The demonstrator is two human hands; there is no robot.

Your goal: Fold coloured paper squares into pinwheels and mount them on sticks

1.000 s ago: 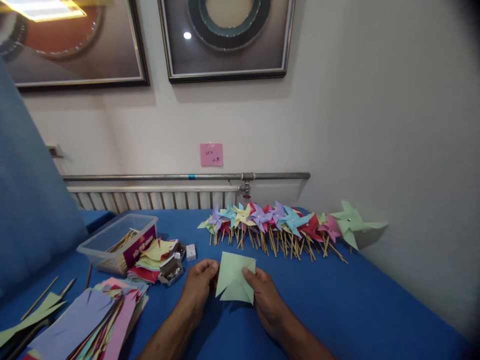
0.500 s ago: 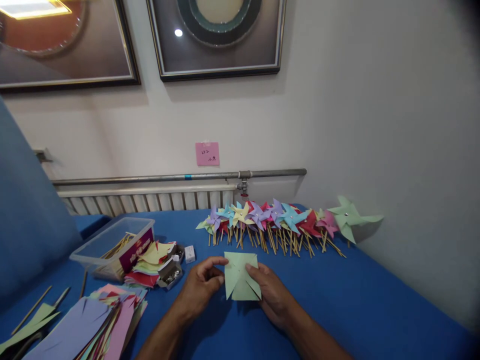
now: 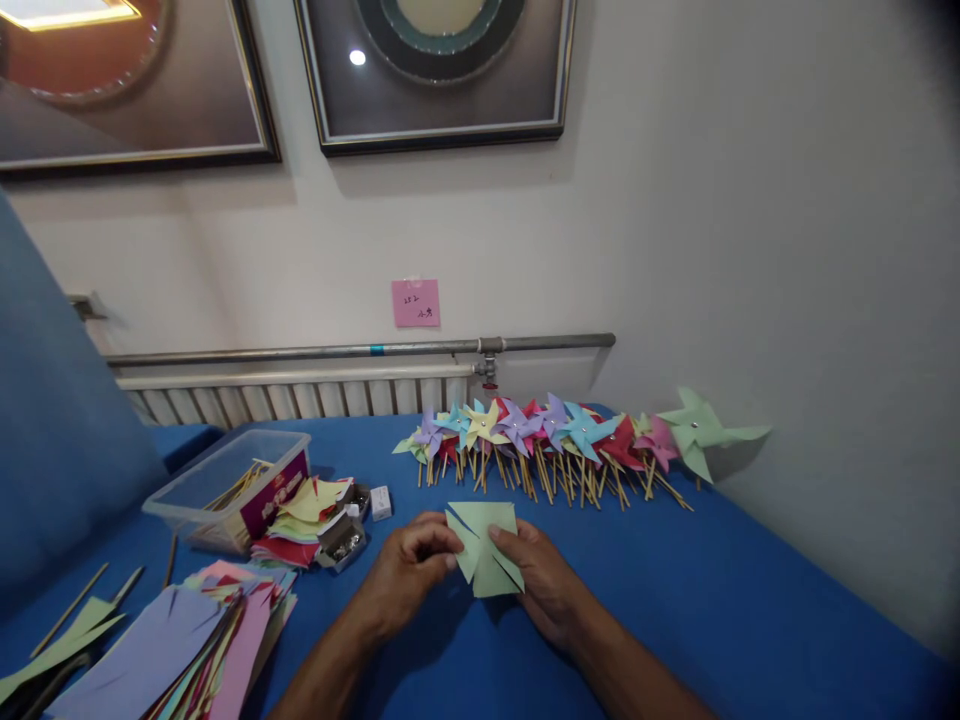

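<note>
While hands (image 3: 480, 575) pinch green paper (image 3: 487, 550) (slit)

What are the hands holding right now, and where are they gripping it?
A light green paper square with cut corners. The left hand pinches its left edge, the right hand its right side.

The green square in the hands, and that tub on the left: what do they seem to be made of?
The green square looks like thin matte paper: slit at the corners, one flap bent up by the left hand, with the right hand pinching its other side. The tub looks like clear plastic, since the sticks inside show through.
</note>
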